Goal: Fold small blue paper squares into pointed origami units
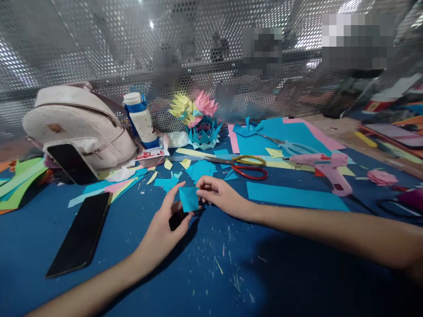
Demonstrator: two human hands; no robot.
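Blue paper (189, 199) seemingly between both hands (193, 207).

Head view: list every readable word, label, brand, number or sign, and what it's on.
No text is legible.
Packet: red print, too blurred.
Backpack's brown patch: too small.
Red-and-white cup: markings too blurred.
Bottle: small marks, can't tell if text.

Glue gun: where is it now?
Head view, right side: the glue gun lies beyond the right forearm, just left of the pink paper rose.
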